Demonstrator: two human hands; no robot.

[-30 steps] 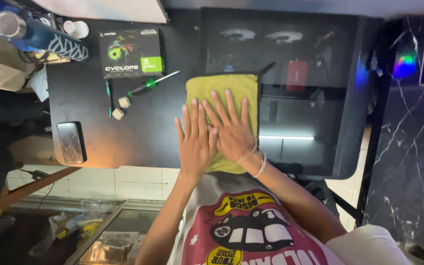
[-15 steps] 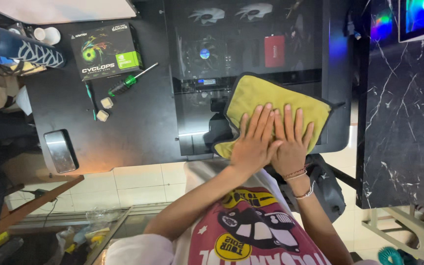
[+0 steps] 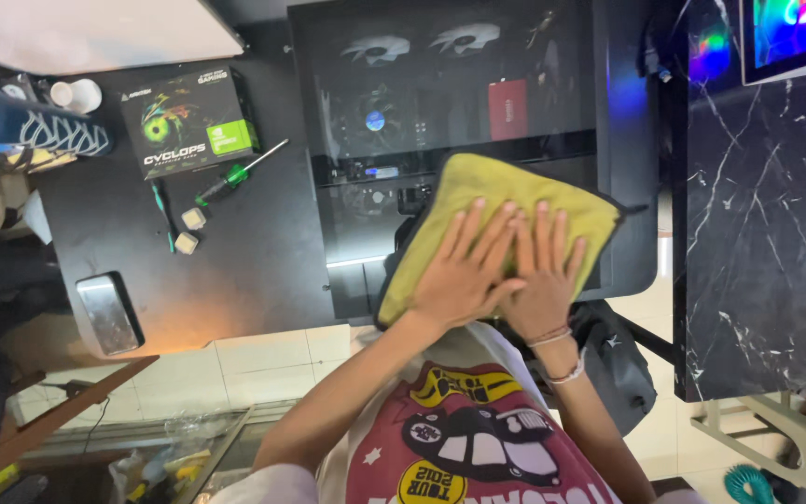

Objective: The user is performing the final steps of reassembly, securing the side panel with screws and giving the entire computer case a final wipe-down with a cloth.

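A yellow microfibre cloth lies on the dark glass side panel of a black computer case, near the panel's front right corner. Both my hands rest flat on the cloth with fingers spread. My left hand is on the cloth's middle. My right hand, with bracelets at the wrist, lies beside it and overlaps it slightly. Fans and a red part show through the glass. The case lies on a black desk.
On the desk to the left are a black and green box, a green-handled screwdriver, two small pale cubes, a phone and a blue bottle. A black marble-patterned surface stands on the right, under a lit screen.
My hands have slid the cloth from the left side of the glass panel to its right side. The view has shifted with them.
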